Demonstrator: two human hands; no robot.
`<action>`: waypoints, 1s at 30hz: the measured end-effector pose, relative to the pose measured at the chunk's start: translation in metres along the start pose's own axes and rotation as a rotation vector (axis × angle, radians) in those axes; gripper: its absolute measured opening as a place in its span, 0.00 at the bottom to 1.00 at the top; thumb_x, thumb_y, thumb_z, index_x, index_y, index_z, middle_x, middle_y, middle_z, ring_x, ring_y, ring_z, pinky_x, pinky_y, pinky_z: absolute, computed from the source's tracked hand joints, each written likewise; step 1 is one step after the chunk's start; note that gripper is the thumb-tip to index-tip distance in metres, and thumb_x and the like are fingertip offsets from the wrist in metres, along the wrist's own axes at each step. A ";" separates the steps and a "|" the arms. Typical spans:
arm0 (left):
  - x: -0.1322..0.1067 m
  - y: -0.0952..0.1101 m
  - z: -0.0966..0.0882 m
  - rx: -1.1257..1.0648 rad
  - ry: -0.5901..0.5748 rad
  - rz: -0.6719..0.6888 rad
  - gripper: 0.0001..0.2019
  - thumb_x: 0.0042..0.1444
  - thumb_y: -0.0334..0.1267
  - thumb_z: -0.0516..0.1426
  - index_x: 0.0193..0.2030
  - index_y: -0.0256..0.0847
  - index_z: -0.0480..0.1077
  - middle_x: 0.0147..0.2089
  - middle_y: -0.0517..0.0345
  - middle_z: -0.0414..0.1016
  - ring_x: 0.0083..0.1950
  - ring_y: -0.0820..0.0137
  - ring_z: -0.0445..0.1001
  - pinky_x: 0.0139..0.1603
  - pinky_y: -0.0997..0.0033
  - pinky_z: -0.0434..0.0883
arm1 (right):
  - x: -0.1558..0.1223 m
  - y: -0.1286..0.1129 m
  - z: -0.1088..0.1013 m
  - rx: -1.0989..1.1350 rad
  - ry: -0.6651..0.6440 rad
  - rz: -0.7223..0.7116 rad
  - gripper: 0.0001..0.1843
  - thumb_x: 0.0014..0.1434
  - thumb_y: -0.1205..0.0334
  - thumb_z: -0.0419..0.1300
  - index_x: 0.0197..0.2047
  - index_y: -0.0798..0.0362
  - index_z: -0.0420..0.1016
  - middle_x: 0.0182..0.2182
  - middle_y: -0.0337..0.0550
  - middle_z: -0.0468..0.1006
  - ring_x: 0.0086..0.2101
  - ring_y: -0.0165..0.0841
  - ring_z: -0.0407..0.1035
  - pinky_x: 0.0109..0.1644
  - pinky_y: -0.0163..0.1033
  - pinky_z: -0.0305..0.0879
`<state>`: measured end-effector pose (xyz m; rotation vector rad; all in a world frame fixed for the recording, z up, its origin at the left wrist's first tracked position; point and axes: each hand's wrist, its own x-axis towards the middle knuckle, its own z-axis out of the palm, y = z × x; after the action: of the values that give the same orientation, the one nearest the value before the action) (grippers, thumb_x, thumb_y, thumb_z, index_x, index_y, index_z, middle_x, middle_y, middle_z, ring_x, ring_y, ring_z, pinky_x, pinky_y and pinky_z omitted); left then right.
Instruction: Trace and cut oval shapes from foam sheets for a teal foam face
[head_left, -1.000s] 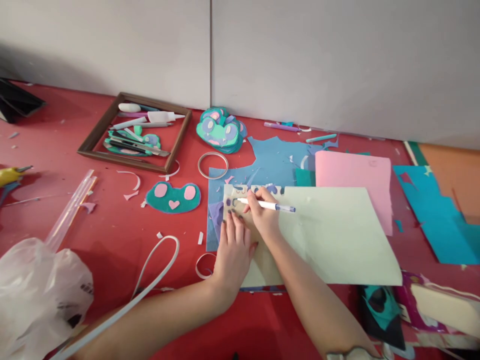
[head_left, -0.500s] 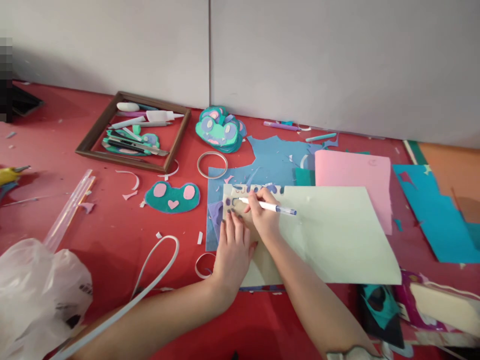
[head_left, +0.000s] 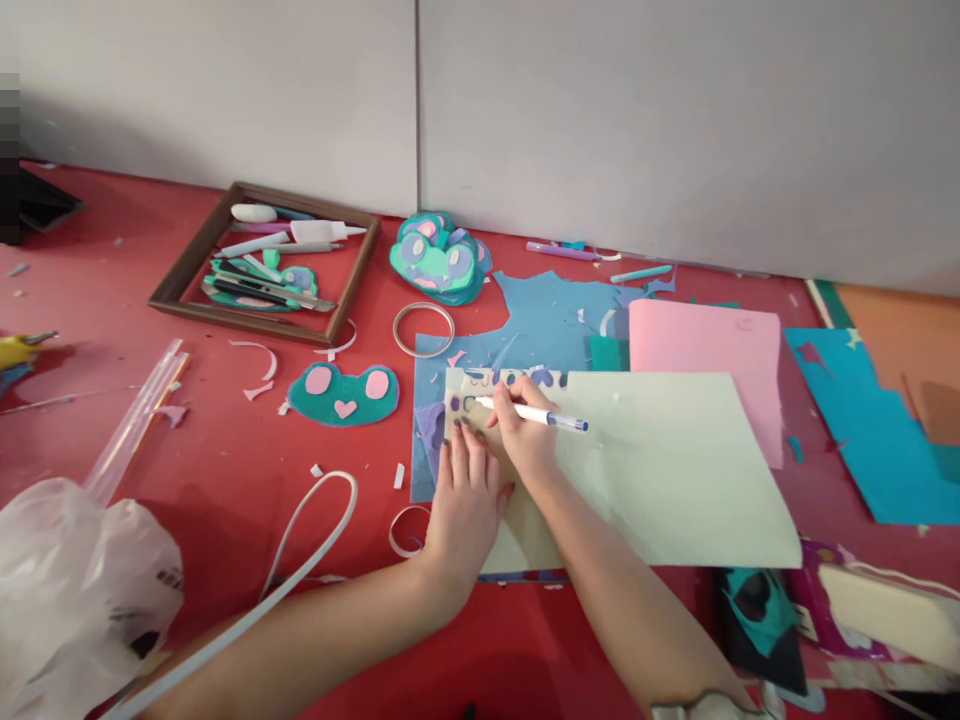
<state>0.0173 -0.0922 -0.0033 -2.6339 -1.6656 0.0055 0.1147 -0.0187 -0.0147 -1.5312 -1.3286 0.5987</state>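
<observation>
One white pen (head_left: 535,413), slanted over the upper left corner of a pale green sheet (head_left: 660,470), pinched between the thumb and fingers of the right hand (head_left: 526,440), its tip at a small drawn outline beside dark cut-out holes. One left hand (head_left: 466,500), laid flat on the same sheet just below the tip, fingers extended, thumb held apart, pinching nothing. Adjacent: a blue sheet (head_left: 547,305) partly beneath, a pink sheet (head_left: 705,345) behind, and a teal cutout (head_left: 356,385) bearing pink pieces, left.
</observation>
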 end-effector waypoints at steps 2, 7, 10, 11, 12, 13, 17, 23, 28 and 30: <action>0.000 0.000 0.000 -0.033 -0.002 -0.011 0.21 0.64 0.39 0.50 0.58 0.28 0.67 0.64 0.32 0.65 0.66 0.50 0.63 0.61 0.53 0.68 | 0.000 -0.001 0.000 0.001 -0.010 -0.006 0.17 0.61 0.54 0.54 0.22 0.47 0.56 0.13 0.33 0.69 0.16 0.29 0.66 0.24 0.34 0.64; 0.001 0.001 0.001 -0.011 -0.003 -0.003 0.22 0.64 0.39 0.50 0.59 0.26 0.66 0.63 0.31 0.65 0.65 0.49 0.64 0.60 0.53 0.69 | 0.000 0.001 0.000 -0.017 -0.036 -0.016 0.17 0.61 0.54 0.54 0.22 0.47 0.57 0.14 0.34 0.70 0.17 0.29 0.66 0.25 0.34 0.65; 0.000 0.001 0.000 0.031 0.000 0.007 0.22 0.64 0.40 0.50 0.58 0.25 0.67 0.62 0.31 0.67 0.64 0.49 0.66 0.60 0.54 0.70 | 0.000 0.003 0.000 -0.035 -0.028 -0.010 0.17 0.60 0.56 0.54 0.22 0.48 0.57 0.13 0.33 0.68 0.17 0.28 0.66 0.24 0.34 0.63; 0.000 0.000 0.000 0.031 -0.001 0.009 0.21 0.64 0.40 0.50 0.57 0.26 0.68 0.62 0.31 0.67 0.64 0.49 0.66 0.60 0.54 0.70 | 0.000 0.003 0.000 -0.040 -0.021 -0.004 0.17 0.60 0.56 0.54 0.21 0.47 0.56 0.13 0.32 0.67 0.17 0.29 0.66 0.24 0.34 0.63; 0.000 0.000 0.000 0.025 -0.001 0.009 0.21 0.63 0.40 0.50 0.57 0.27 0.68 0.62 0.32 0.67 0.65 0.49 0.65 0.60 0.54 0.70 | 0.000 0.003 0.000 -0.041 -0.014 0.002 0.17 0.59 0.56 0.54 0.21 0.47 0.55 0.12 0.32 0.65 0.17 0.29 0.66 0.24 0.34 0.63; 0.000 0.000 0.000 0.015 -0.001 0.008 0.21 0.63 0.40 0.50 0.56 0.27 0.68 0.62 0.32 0.67 0.65 0.49 0.65 0.60 0.54 0.69 | -0.001 0.003 0.000 -0.036 -0.009 0.010 0.18 0.59 0.57 0.54 0.21 0.47 0.55 0.11 0.31 0.64 0.17 0.30 0.67 0.24 0.34 0.63; -0.001 0.000 0.001 -0.015 -0.004 -0.005 0.21 0.63 0.39 0.50 0.58 0.28 0.67 0.63 0.33 0.66 0.67 0.50 0.62 0.61 0.53 0.68 | -0.001 0.002 0.000 0.003 -0.006 0.014 0.17 0.60 0.56 0.55 0.22 0.47 0.56 0.12 0.32 0.67 0.17 0.30 0.68 0.24 0.35 0.65; -0.001 0.001 0.003 -0.043 -0.002 -0.010 0.22 0.63 0.39 0.50 0.60 0.26 0.66 0.64 0.31 0.64 0.67 0.49 0.62 0.62 0.52 0.67 | 0.000 0.003 0.000 -0.017 -0.028 -0.031 0.16 0.60 0.56 0.55 0.22 0.48 0.57 0.13 0.33 0.70 0.16 0.28 0.67 0.25 0.34 0.65; 0.000 0.001 0.001 0.012 0.001 0.010 0.22 0.63 0.40 0.50 0.58 0.25 0.67 0.62 0.30 0.66 0.65 0.49 0.65 0.61 0.54 0.68 | -0.001 0.001 0.001 -0.079 0.000 -0.009 0.17 0.58 0.58 0.54 0.20 0.47 0.55 0.12 0.32 0.65 0.16 0.28 0.64 0.23 0.34 0.61; 0.000 0.000 0.000 0.023 0.004 0.014 0.22 0.63 0.40 0.50 0.58 0.25 0.67 0.62 0.31 0.67 0.65 0.49 0.65 0.61 0.54 0.69 | -0.002 0.001 0.001 -0.070 0.004 0.010 0.18 0.57 0.59 0.54 0.19 0.47 0.53 0.11 0.31 0.64 0.17 0.29 0.66 0.24 0.34 0.62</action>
<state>0.0175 -0.0924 -0.0035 -2.6271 -1.6355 0.0201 0.1139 -0.0198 -0.0166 -1.5956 -1.3514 0.5605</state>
